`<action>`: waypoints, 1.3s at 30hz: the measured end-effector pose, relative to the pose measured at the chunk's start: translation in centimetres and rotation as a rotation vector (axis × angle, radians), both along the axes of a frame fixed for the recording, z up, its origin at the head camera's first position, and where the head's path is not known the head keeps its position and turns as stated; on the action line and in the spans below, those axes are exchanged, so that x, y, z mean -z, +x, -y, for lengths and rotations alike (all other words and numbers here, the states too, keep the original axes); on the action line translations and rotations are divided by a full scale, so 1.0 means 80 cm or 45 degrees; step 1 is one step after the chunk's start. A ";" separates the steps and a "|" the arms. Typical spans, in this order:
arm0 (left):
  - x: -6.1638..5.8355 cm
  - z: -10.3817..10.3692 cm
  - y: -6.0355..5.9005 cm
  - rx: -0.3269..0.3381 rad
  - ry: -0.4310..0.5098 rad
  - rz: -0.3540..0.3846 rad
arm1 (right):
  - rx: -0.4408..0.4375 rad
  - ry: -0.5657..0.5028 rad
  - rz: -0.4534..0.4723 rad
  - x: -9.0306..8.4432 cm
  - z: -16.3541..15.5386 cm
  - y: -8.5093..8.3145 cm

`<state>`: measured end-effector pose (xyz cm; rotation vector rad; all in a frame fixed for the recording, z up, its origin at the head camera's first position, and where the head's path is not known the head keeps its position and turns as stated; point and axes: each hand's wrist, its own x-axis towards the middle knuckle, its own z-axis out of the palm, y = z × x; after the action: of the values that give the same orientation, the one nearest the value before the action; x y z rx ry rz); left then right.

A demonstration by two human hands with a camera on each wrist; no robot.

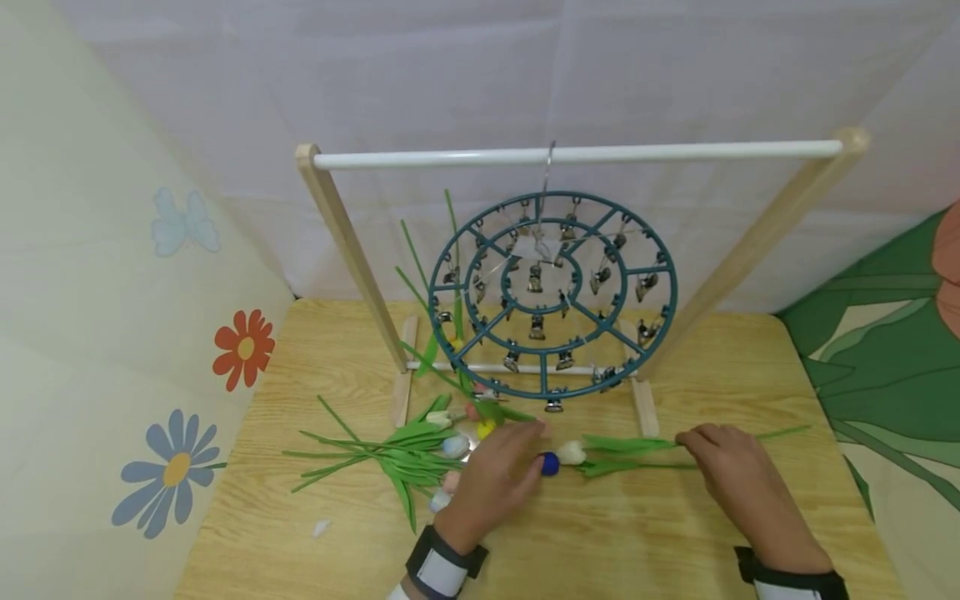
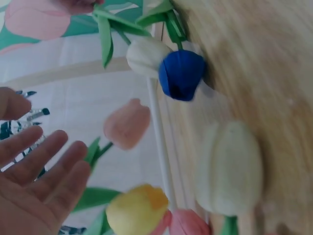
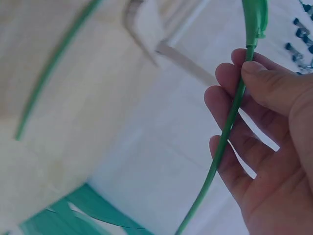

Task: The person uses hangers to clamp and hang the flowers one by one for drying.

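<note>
Your right hand (image 1: 731, 467) pinches a thin green stem (image 3: 230, 132) between thumb and fingertips; its white tulip (image 1: 572, 452) lies on the wooden table (image 1: 600, 550) beside a blue tulip (image 1: 550, 463). Your left hand (image 1: 495, 479) hovers there, fingers straight and released. The stem looks light and bendy, so hold it nearer the head. The round clip hanger (image 1: 553, 304) hangs behind.
</note>
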<state>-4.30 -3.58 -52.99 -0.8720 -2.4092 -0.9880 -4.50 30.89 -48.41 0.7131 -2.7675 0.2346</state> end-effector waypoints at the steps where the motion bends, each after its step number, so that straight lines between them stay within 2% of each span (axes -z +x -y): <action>1: -0.002 -0.003 -0.001 0.005 -0.030 0.021 | 0.007 0.009 -0.005 -0.005 0.003 0.000; 7: -0.018 -0.023 -0.006 0.057 -0.198 0.160 | 0.018 0.052 -0.023 -0.038 0.029 -0.001; 12: -0.026 -0.042 -0.011 0.105 -0.292 0.123 | -0.057 0.050 -0.085 -0.053 0.049 -0.006; 16: -0.030 -0.050 -0.013 0.091 -0.332 0.062 | -0.110 0.028 -0.127 -0.059 0.062 -0.011; 19: -0.032 -0.052 -0.014 0.082 -0.325 0.068 | -0.129 0.016 -0.150 -0.065 0.071 -0.014; 25: -0.037 -0.050 -0.015 0.074 -0.318 0.198 | -0.181 0.005 -0.189 -0.072 0.087 -0.016; 28: -0.036 -0.049 -0.014 0.063 -0.336 0.225 | -0.213 0.000 -0.208 -0.074 0.094 -0.014; 33: -0.037 -0.047 -0.012 0.029 -0.275 0.197 | -0.256 -0.019 -0.234 -0.077 0.103 -0.013; 39: -0.041 -0.047 -0.015 -0.068 -0.196 0.202 | -0.302 -0.074 -0.255 -0.080 0.111 -0.011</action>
<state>-5.49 0.18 -49.70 -0.8034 -2.6572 -0.8915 -5.40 22.03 -41.98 0.9926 -2.4766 0.2734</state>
